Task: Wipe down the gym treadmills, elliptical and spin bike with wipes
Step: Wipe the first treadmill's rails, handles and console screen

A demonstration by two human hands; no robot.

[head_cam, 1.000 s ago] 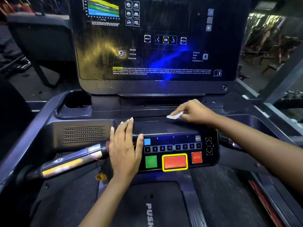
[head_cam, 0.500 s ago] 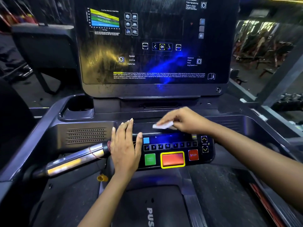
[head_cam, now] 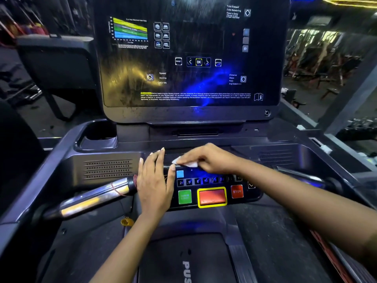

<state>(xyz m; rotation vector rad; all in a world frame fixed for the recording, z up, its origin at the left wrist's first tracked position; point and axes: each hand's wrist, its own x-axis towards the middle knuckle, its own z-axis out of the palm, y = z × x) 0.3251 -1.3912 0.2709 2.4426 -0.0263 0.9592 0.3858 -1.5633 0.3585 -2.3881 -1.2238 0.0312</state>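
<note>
The right hand (head_cam: 212,158) pinches a white wipe (head_cam: 186,162), pressed, it seems, on the treadmill's button panel (head_cam: 214,180) (just above the numbered keys). The left hand (head_cam: 155,180) rests flat, fingers straight, on the panel's left end.

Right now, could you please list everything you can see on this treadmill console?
display screen: one, dark, upright at the back
cup holder: one, black, back left
speaker grille: one, grey, left of the keypad
handlebar: one, chrome, lower left
blue button: one, blue, keypad top left
green button: one, green, keypad bottom left
red button: one, red, yellow-framed, keypad bottom centre
STOP button: one, red, keypad bottom right
wipe: one, white, keypad's top edge
left hand: one, flat on the keypad's left end
right hand: one, pinching the wipe
</note>
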